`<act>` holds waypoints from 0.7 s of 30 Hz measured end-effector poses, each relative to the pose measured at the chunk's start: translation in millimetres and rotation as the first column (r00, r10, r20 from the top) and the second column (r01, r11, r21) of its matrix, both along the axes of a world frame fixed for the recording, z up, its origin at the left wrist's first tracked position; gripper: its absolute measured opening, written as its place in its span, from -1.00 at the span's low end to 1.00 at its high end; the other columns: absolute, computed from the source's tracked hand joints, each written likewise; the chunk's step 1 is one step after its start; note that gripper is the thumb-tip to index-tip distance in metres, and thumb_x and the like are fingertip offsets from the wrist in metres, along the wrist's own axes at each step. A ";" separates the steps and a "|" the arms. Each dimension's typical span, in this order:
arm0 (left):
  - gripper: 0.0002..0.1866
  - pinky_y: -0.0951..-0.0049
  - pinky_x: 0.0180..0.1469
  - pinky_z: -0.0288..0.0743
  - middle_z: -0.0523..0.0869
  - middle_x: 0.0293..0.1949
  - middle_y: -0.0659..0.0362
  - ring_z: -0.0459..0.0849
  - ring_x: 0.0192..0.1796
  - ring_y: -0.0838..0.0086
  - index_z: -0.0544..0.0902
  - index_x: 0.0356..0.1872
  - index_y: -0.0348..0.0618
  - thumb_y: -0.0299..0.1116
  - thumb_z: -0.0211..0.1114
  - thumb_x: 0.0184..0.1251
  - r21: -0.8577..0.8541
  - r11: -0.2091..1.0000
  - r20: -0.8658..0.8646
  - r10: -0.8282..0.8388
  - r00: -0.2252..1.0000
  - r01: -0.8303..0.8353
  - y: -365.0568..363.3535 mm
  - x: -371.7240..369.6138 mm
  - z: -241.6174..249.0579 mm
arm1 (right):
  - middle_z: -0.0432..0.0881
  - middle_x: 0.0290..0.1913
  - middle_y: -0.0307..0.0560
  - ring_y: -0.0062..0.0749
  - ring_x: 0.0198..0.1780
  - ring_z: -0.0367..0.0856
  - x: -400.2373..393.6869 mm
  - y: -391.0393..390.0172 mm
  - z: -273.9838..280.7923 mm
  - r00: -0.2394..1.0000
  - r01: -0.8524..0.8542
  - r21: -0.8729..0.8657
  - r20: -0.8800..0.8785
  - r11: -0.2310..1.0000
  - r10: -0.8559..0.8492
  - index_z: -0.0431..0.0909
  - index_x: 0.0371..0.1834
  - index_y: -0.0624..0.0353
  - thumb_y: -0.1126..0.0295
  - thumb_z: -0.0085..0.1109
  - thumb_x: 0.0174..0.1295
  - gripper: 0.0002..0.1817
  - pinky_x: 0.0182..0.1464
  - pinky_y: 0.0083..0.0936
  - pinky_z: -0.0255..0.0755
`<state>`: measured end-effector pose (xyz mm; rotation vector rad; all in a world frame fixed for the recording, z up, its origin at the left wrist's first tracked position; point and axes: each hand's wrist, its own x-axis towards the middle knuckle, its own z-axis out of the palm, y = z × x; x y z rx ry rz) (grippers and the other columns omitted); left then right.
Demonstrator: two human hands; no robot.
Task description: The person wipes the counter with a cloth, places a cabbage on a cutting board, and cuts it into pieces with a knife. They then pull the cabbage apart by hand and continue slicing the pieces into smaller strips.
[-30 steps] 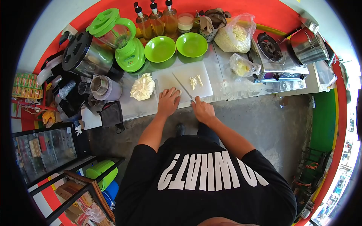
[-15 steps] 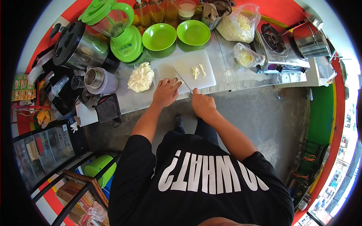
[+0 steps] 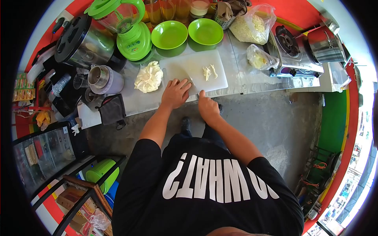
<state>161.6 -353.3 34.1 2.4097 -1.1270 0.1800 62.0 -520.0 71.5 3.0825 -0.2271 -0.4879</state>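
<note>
My right hand (image 3: 208, 107) is closed around the handle of a kitchen knife (image 3: 193, 81), whose blade points away and to the left over a white cutting board (image 3: 177, 67). My left hand (image 3: 175, 93) rests at the board's near edge, left of the blade, with its fingers bent down. What lies under those fingertips is hidden. Pale strips (image 3: 206, 73), apparently mushroom, lie on the board's right part. Just left of the board sits a cream-white ruffled cluster (image 3: 149, 77) that looks like oyster mushrooms.
Two green bowls (image 3: 169, 35) stand behind the board. To the left are a green blender (image 3: 134, 41), a large lidded pot (image 3: 84, 47) and a metal-topped container (image 3: 104, 80). A bag of pale shreds (image 3: 252, 29), a smaller bag (image 3: 260, 58) and a gas stove (image 3: 293, 59) are right.
My left fingers have shifted slightly, and the white piece seen beside their tips earlier is out of sight. The knife remains in my right hand. The whole view has shifted a little.
</note>
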 end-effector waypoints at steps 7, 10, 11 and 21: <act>-0.63 0.17 0.08 0.45 0.65 0.17 0.21 0.56 0.02 0.19 0.68 0.09 -0.02 -0.29 0.36 0.24 -0.056 0.998 0.030 0.007 1.000 -0.006 -1.4 -0.5 1.9 | 0.80 -0.34 0.09 -0.11 -0.29 0.86 1.5 3.0 22.3 1.000 0.006 0.111 -0.019 0.994 -0.003 0.32 0.14 0.28 0.40 0.08 0.43 -0.69 -0.28 -0.25 0.74; -0.62 0.17 0.08 0.45 0.65 0.17 0.20 0.56 0.02 0.19 0.68 0.09 -0.01 -0.30 0.37 0.22 -0.042 0.999 0.014 0.007 1.000 -0.006 -0.9 0.7 0.3 | 0.80 -0.33 0.12 -0.08 -0.27 0.86 -9.3 8.4 3.8 0.999 0.030 0.094 -0.017 0.995 -0.029 0.30 0.21 0.33 0.41 0.08 0.43 -0.63 -0.25 -0.23 0.74; -0.62 0.16 0.09 0.45 0.65 0.18 0.19 0.56 0.03 0.19 0.68 0.09 -0.02 -0.30 0.38 0.22 -0.047 0.999 0.019 0.010 1.000 -0.009 -0.9 1.0 -1.0 | 0.80 -0.32 0.13 -0.07 -0.27 0.86 -12.5 8.5 -7.0 0.999 0.037 0.085 0.003 0.996 -0.037 0.28 0.23 0.34 0.42 0.08 0.43 -0.61 -0.23 -0.22 0.74; -0.64 0.15 0.10 0.46 0.62 0.19 0.20 0.55 0.09 0.20 0.69 0.07 0.03 -0.28 0.39 0.22 -0.058 0.998 0.055 0.037 0.998 -0.034 -1.0 -1.7 -0.5 | 0.80 -0.28 0.16 -0.03 -0.23 0.86 10.9 6.4 20.1 0.997 0.054 0.213 -0.063 0.976 -0.042 0.28 0.17 0.32 0.41 0.08 0.43 -0.65 -0.20 -0.21 0.75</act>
